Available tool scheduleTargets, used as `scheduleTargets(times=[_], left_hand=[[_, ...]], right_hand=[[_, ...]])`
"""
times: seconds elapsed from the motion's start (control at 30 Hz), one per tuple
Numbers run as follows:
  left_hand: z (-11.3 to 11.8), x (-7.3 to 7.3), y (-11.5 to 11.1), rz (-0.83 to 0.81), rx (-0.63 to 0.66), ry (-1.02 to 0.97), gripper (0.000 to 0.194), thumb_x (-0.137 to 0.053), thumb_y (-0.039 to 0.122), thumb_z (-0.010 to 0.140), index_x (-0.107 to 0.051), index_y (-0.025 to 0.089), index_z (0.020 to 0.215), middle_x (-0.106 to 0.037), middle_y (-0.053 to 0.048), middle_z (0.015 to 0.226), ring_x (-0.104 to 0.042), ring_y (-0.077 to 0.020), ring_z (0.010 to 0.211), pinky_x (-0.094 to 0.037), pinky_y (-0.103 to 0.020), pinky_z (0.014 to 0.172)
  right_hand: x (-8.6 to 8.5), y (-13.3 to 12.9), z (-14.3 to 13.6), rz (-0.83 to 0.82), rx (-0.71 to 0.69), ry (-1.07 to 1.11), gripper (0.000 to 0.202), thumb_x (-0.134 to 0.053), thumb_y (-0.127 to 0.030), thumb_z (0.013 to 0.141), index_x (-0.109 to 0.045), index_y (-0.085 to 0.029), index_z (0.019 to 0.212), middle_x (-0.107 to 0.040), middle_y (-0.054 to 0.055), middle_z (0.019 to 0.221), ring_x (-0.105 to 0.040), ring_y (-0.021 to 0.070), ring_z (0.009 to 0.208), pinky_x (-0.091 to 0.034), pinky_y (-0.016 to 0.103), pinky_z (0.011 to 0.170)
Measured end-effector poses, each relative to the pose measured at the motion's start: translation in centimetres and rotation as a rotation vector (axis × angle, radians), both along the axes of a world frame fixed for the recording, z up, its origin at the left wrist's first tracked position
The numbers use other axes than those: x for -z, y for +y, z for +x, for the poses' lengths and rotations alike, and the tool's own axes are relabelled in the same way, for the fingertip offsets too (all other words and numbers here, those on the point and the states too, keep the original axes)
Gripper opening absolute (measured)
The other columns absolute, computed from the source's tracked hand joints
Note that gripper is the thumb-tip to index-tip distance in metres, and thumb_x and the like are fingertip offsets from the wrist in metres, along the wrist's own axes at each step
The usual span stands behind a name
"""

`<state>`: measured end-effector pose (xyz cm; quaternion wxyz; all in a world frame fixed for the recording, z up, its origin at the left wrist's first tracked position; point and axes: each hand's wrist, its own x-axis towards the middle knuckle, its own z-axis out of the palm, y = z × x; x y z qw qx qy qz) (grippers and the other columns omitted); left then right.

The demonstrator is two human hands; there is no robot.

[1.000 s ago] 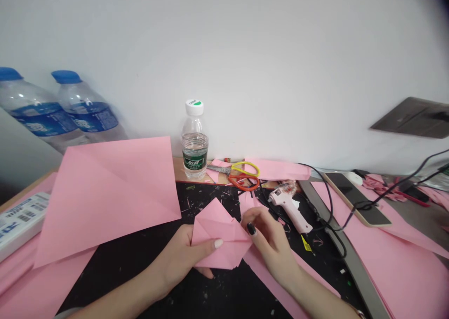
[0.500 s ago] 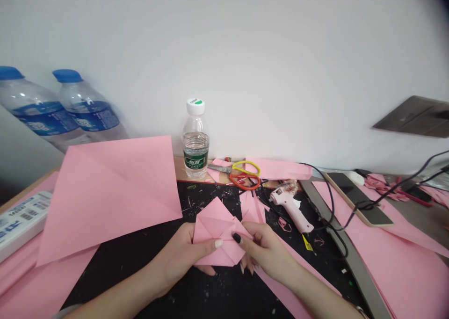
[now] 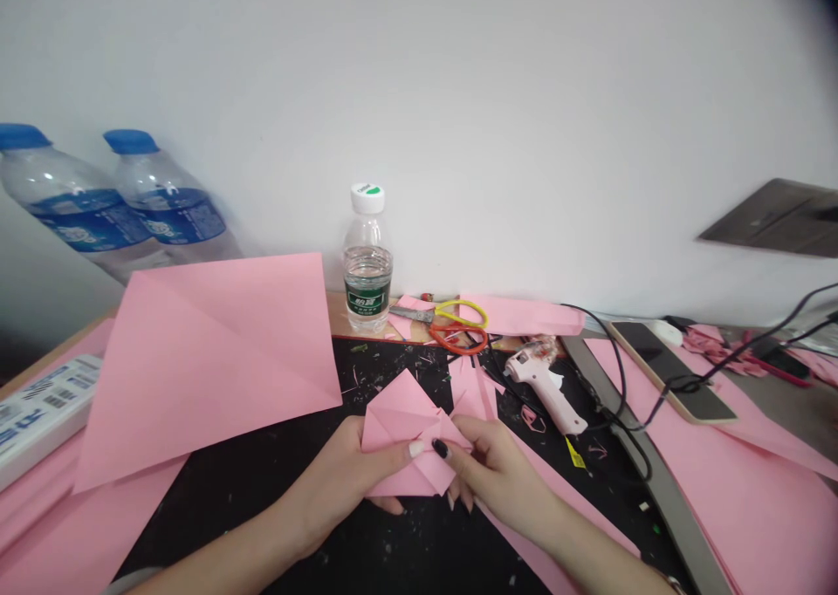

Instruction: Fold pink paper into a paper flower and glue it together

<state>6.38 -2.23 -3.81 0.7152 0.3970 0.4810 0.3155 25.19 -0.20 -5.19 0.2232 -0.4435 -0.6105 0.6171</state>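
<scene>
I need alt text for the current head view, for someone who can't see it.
A left hand and right hand together hold a folded pink paper over a black surface. Behind it, a clear bottle stands beside yellow-and-red-handled scissors; a glue gun lies to the right and a large pink sheet to the left.

Your view is fairly bright, lit evenly by soft, diffuse light. Faint shading marks creases in the folded pink paper [image 3: 404,416]; glints dot the blue-capped bottles [image 3: 176,214]. Wide-angle stretch skews the wall socket [image 3: 776,217], and you get a dark upper-right corner.
</scene>
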Motion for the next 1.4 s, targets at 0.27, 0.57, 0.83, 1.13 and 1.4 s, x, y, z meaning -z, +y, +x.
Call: scheduleTargets(times=[0.27,0.57,0.83,1.13,1.4], left_hand=[[-0.2,0.4,0.2,-0.017,0.006,-0.056,0.037,-0.065,0.033,0.076,-0.065,0.016,0.109,-0.071,-0.007,0.084,-0.063,-0.0193,0.078,-0.052,-0.021,0.053],[-0.5,-0.8,0.3,-0.057,0.060,-0.101,0.035,-0.063,0.027,0.077,-0.064,0.014,0.110,-0.071,-0.010,0.092,-0.062,-0.0210,0.083,-0.050,-0.019,0.052],[-0.4,0.1,0.2,-0.012,0.044,-0.101,0.033,-0.063,0.028,0.078,-0.066,0.012,0.106,-0.072,-0.011,0.088,-0.063,-0.0200,0.077,-0.050,-0.019,0.049],[-0.2,0.4,0.0,0.022,0.068,-0.068,0.031,-0.064,0.030,0.077,-0.069,0.014,0.103,-0.072,-0.008,0.082,-0.064,-0.0206,0.075,-0.053,-0.022,0.052],[-0.3,0.5,-0.1,0.016,0.064,-0.074,0.031,-0.064,0.029,0.077,-0.068,0.013,0.103,-0.073,-0.008,0.082,-0.065,-0.0198,0.073,-0.052,-0.022,0.053]], right_hand=[[-0.3,0.2,-0.1,-0.102,-0.005,0.107,0.041,-0.041,-0.052,0.086,-0.047,-0.016,0.068,-0.050,-0.005,0.042,-0.044,0.0055,0.030,-0.028,0.013,0.031],[-0.5,0.2,-0.1,-0.087,-0.031,0.049,0.041,-0.044,-0.055,0.083,-0.046,-0.017,0.066,-0.051,-0.005,0.044,-0.043,0.0056,0.032,-0.030,0.015,0.032],[-0.5,0.1,-0.1,-0.094,-0.007,0.008,0.038,-0.047,-0.053,0.082,-0.046,-0.017,0.068,-0.049,-0.006,0.043,-0.044,0.0057,0.033,-0.031,0.014,0.032],[-0.7,-0.1,-0.4,-0.112,0.009,-0.029,0.035,-0.054,-0.050,0.078,-0.053,-0.016,0.076,-0.047,-0.006,0.050,-0.049,0.0068,0.037,-0.033,0.014,0.033],[-0.6,-0.2,-0.5,-0.043,0.024,-0.081,0.029,-0.051,-0.044,0.081,-0.054,-0.016,0.076,-0.047,-0.006,0.051,-0.047,0.0068,0.036,-0.033,0.015,0.032]])
